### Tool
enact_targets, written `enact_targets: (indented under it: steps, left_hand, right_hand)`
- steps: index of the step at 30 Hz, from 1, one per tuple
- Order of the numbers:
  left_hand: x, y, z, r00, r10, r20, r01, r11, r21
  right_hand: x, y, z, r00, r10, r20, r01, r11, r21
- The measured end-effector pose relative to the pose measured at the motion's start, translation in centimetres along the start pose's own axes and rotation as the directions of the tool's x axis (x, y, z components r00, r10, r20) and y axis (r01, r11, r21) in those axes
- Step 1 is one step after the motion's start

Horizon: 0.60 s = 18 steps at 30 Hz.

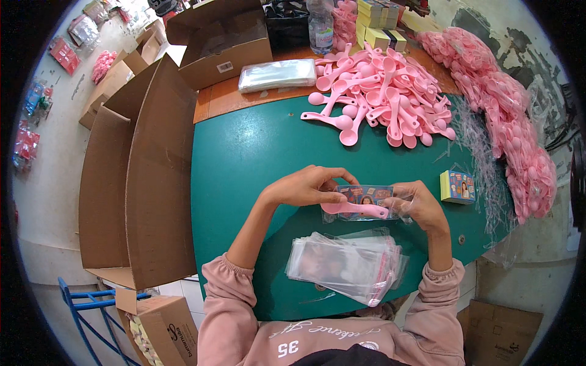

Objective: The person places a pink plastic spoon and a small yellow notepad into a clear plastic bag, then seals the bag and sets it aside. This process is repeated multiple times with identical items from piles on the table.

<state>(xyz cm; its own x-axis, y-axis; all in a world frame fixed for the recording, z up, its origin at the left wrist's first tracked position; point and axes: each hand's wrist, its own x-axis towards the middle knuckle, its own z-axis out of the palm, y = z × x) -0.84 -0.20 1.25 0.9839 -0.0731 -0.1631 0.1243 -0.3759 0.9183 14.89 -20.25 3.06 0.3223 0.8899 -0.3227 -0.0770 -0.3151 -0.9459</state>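
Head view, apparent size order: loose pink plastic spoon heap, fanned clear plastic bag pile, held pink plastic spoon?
1. Pink plastic spoon heap
2. Clear plastic bag pile
3. Held pink plastic spoon

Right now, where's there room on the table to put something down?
The table is bare on the left, between the box and left hand. It's crowded at the spoon pile and the clear bags.

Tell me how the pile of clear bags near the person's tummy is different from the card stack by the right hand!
The clear bags are see-through, but the card stack has a colourful printed top and a yellow side. The clear bags lie fanned out unevenly and spread wide, while the card stack is a neat, smaller block. Both rest on the green tabletop.
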Motion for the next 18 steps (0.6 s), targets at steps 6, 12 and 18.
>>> enact_targets:
  steps: [6, 12, 18]
  left_hand:
    - [0.3, -0.6, 1.3, 0.974, 0.11, -0.196, -0.15, 0.967, -0.204]
    - [-1.0, -1.5, 5.9, 0.851, -0.287, -0.439, -0.155, 0.663, -0.733]
    - [-2.5, -1.3, 6.9, 0.883, -0.336, -0.328, -0.047, 0.632, -0.773]
  right_hand:
    - [0.8, 1.3, -0.8, 0.993, -0.117, -0.007, 0.116, 0.99, -0.083]
    - [1.7, -0.7, 1.7, 0.848, -0.524, 0.074, 0.486, 0.717, -0.5]
    - [3.1, 0.2, 2.9, 0.818, -0.436, 0.374, 0.575, 0.621, -0.533]
